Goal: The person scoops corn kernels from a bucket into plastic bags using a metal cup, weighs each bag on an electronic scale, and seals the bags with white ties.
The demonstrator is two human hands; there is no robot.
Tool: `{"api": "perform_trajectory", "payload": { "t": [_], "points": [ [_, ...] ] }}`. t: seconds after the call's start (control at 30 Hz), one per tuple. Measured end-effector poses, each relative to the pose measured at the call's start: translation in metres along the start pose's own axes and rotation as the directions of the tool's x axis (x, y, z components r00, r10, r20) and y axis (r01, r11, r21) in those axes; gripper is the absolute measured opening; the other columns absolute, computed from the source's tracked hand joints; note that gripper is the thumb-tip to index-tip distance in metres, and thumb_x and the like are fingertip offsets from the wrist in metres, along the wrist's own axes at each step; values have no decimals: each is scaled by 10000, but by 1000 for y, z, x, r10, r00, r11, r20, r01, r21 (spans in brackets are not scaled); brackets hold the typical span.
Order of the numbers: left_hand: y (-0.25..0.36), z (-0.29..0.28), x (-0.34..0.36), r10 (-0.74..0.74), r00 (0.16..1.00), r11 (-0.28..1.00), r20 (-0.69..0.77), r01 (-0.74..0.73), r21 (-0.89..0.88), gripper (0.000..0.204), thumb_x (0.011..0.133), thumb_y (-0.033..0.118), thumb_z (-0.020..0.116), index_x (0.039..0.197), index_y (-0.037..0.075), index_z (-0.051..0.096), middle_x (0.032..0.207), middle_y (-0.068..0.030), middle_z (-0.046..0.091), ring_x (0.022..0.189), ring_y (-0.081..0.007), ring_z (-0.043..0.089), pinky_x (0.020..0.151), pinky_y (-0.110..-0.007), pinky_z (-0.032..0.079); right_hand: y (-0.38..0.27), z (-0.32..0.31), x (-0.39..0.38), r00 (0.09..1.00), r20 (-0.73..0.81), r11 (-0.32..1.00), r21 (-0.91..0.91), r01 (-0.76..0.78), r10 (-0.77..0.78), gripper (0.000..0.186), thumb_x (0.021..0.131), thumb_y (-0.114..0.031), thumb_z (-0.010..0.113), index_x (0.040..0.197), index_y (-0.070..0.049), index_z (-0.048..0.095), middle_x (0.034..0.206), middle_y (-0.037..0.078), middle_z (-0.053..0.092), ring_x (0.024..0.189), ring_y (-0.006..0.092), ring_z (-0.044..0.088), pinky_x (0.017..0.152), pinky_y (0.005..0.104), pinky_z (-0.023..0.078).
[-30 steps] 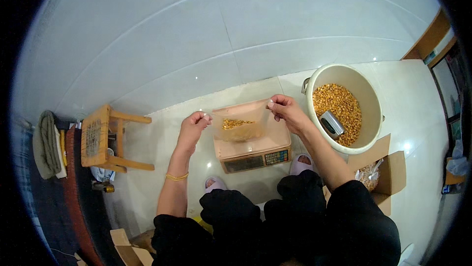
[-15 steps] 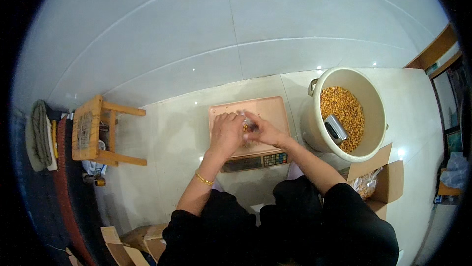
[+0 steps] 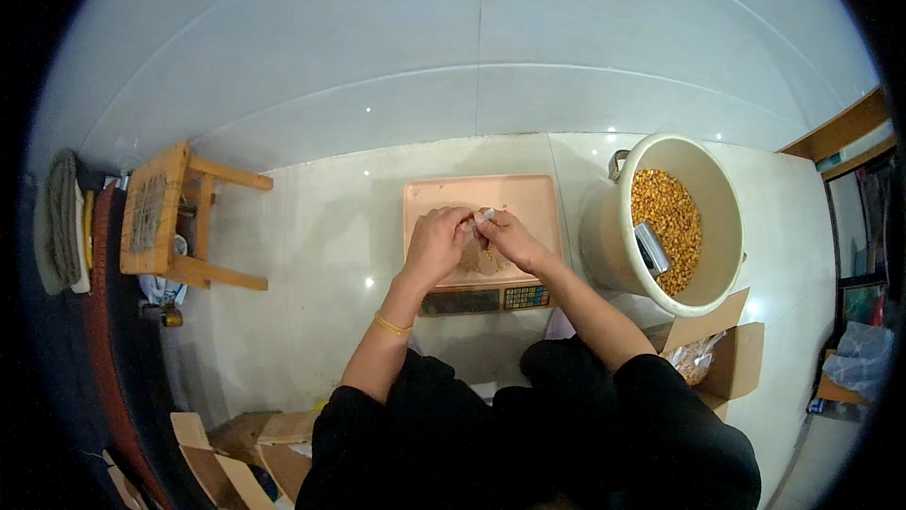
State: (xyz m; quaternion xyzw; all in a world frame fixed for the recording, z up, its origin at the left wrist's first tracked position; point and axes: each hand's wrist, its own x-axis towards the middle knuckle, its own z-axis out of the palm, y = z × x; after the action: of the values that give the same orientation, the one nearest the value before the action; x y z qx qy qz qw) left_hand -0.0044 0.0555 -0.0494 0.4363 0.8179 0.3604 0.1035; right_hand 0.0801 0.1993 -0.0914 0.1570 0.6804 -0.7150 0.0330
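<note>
Above the pink-topped weighing scale point(image 3: 528, 194), my left hand point(image 3: 438, 244) and my right hand point(image 3: 514, 240) meet with fingertips pinched together. Between them is the gathered top of a small clear plastic bag point(image 3: 486, 216). A few golden kernels show under my fingers, but most of the bag is hidden by my hands. The scale lies on the floor in front of me, with its dark display and keypad point(image 3: 526, 298) on the near side. Some small crumbs are scattered on its tray.
To the right stands a cream bucket point(image 3: 596, 255) with golden kernels point(image 3: 672, 213) and a metal scoop point(image 3: 651, 248) inside. An open cardboard box point(image 3: 736, 359) near it holds bagged kernels point(image 3: 696, 359). A wooden stool point(image 3: 156, 213) is at left; another cardboard box point(image 3: 283, 430) lies lower left.
My fingers have drawn closer together at the top of the bag, pinching it between them. The whole view has shifted slightly.
</note>
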Motion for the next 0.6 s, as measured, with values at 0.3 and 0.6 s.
{"api": "perform_trajectory", "payload": {
  "t": [0.3,0.6],
  "points": [
    [5,0,1,-225,974,961,-33,217,-169,202,775,18,555,963,12,628,838,-126,651,823,-287,624,766,-366,483,-7,-1,-3,991,-133,970,243,9,25,307,965,-285,450,892,-14,577,702,31,534,623,124,497,612,267,433],
    [-10,38,9,-126,992,869,0,111,-482,230,745,8,557,965,18,627,832,-104,655,825,-207,629,763,-312,483,3,-14,-4,995,-91,933,359,-11,47,192,922,-152,532,863,14,610,700,37,575,636,127,532,615,276,457]
  ]
}}
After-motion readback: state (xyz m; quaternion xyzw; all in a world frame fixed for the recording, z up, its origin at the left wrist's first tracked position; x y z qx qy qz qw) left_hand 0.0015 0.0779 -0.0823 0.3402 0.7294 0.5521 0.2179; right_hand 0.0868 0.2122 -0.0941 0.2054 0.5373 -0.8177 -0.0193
